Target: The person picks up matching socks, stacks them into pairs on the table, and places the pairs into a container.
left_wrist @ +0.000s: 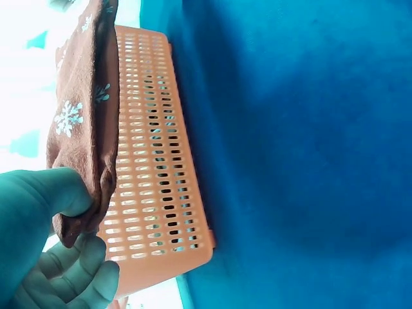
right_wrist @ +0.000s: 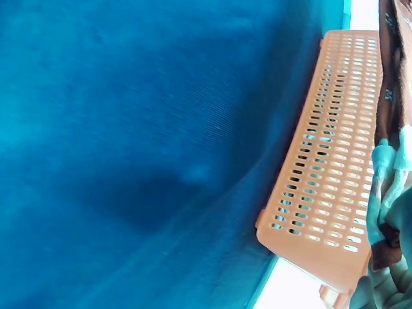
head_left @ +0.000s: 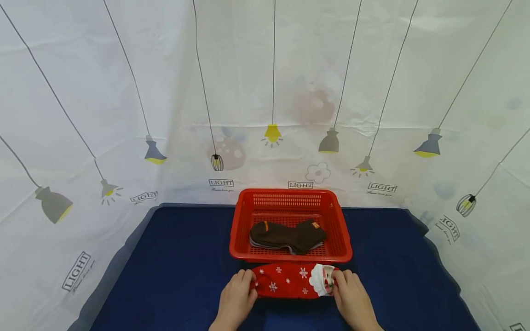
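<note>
A red sock (head_left: 285, 281) with white snowflakes and a bearded Santa face is stretched sideways between both hands, just in front of the red plastic basket (head_left: 290, 259). At its left end, my left hand (head_left: 237, 294) pinches the fabric between thumb and fingers; the left wrist view shows this grip on the sock (left_wrist: 80, 122) close up. My right hand (head_left: 353, 296) pinches the other end, beside the Santa face. In the right wrist view that hand (right_wrist: 393, 270) is partly cut off by the frame edge. Inside the basket lie dark brown socks (head_left: 290, 235) with orange marks, over a greyish layer.
The basket stands on a dark blue cloth (head_left: 178, 266) covering the table, near its back edge. White sheets (head_left: 256, 82) printed with hanging lamps and the word LIGHT enclose the back and both sides.
</note>
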`<state>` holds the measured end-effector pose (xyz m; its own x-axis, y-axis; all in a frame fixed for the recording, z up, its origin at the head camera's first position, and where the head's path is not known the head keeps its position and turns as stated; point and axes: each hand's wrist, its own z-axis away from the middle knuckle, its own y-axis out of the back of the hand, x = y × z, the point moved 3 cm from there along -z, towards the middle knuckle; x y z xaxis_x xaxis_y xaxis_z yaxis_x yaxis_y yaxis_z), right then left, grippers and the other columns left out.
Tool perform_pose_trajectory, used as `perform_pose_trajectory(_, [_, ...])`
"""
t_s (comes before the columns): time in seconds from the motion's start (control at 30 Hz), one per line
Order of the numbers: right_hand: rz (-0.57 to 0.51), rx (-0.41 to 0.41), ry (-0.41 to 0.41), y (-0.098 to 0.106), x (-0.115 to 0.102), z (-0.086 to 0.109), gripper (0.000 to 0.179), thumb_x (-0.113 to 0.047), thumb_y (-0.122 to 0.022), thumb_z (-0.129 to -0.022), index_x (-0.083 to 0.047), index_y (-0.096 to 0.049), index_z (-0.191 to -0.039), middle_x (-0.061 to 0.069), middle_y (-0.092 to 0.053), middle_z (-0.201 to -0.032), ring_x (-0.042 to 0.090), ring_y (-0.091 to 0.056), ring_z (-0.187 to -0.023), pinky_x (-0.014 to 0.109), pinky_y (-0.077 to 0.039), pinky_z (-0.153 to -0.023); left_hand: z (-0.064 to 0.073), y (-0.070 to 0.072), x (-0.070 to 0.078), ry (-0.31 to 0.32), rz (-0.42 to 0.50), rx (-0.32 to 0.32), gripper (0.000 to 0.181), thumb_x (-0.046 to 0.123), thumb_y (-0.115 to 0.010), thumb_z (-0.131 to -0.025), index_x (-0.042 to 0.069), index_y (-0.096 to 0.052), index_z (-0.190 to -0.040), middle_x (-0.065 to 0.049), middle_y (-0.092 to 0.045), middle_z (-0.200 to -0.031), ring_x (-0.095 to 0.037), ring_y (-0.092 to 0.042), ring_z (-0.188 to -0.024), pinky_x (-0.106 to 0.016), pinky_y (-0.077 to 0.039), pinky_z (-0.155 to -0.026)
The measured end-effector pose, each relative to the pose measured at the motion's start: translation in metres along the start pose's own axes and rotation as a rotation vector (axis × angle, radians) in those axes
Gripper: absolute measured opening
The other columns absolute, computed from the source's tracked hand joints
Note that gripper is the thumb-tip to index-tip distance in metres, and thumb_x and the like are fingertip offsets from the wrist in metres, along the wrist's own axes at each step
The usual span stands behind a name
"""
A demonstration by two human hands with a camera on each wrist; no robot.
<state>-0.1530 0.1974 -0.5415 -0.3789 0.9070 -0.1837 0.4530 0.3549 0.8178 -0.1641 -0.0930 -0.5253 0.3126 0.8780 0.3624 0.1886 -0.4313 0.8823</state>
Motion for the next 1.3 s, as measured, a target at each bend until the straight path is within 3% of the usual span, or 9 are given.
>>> perform_pose_trajectory(0.33, [-0.011,0.076,0.023,0.002,0.004,-0.020,0.027,-0.002,-0.067,-0.068,-0.008,-0.055,-0.092,0.004,-0.046,-0.075,0.019,-0.044,-0.063,0.029,-0.033,-0.054,-0.018,0.005,-0.001,-0.076,-0.053,0.124,0.024,0.007,-0.068,-0.065,0.018,-0.052,-0.079,0.007,-0.041,-0.068,-0.010,-0.043,-0.057,-0.021,-0.031,-0.047])
perform_pose_trajectory(0.53, [-0.003,0.064,0.029,0.002,0.005,-0.033,0.027,-0.003,-0.066,-0.069,-0.007,-0.056,-0.093,0.005,-0.048,-0.075,0.020,-0.045,-0.063,0.029,-0.033,-0.054,-0.028,0.008,-0.004,-0.136,-0.073,0.206,0.026,0.006,-0.069,-0.062,0.017,-0.053,-0.080,0.005,-0.046,-0.070,-0.012,-0.049,-0.060,-0.023,-0.036,-0.048])
perform_pose_trajectory(0.97, [0.036,0.084,0.054,0.000,0.012,-0.061,0.029,-0.003,-0.069,-0.068,-0.006,-0.055,-0.094,0.008,-0.051,-0.076,0.026,-0.048,-0.064,0.032,-0.036,-0.055,-0.054,0.009,-0.007,-0.171,-0.106,0.224,0.026,0.006,-0.071,-0.065,0.014,-0.053,-0.082,0.002,-0.047,-0.069,-0.015,-0.049,-0.059,-0.023,-0.034,-0.047])
perform_pose_trajectory(1.3, [0.026,0.053,0.019,-0.006,0.017,-0.076,0.027,-0.004,-0.067,-0.071,-0.006,-0.054,-0.094,0.010,-0.050,-0.076,0.028,-0.050,-0.065,0.034,-0.037,-0.054,-0.072,0.005,-0.009,-0.110,-0.107,0.156,0.023,0.006,-0.069,-0.068,0.014,-0.053,-0.083,0.001,-0.048,-0.070,-0.017,-0.052,-0.061,-0.025,-0.035,-0.046])
